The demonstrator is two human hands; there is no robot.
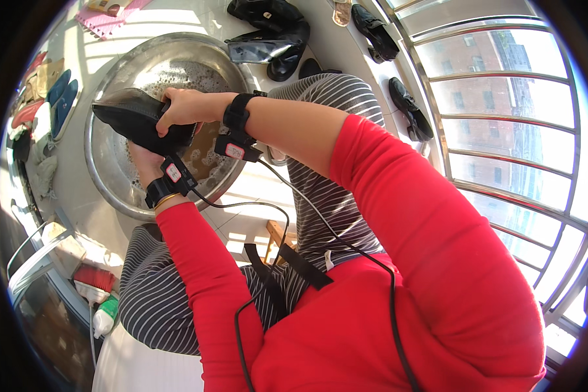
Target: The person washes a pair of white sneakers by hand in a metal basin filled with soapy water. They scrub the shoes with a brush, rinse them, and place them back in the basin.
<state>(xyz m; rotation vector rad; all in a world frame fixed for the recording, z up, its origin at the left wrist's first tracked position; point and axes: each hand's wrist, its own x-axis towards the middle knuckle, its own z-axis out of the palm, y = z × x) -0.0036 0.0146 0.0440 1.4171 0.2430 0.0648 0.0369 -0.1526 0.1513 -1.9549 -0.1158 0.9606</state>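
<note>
A black shoe (129, 117) is held over a large metal basin (97, 163), its narrow end toward the left. My right hand (188, 108) is closed on the shoe's right end, with the thumb pressed along its side. From below, my left hand (147, 161) holds the shoe; its fingers are hidden behind it. Brownish water (206, 147) with soap suds lies in the basin beneath. Both wrists wear black straps with small boxes and cables.
Black boots (287, 39) lie beyond the basin. Black shoes (408, 108) stand along the ledge by the metal-railed window (503, 117). At left are blue slippers (62, 101) and other footwear. A red brush (94, 279) and a white-green bottle (106, 316) are at lower left.
</note>
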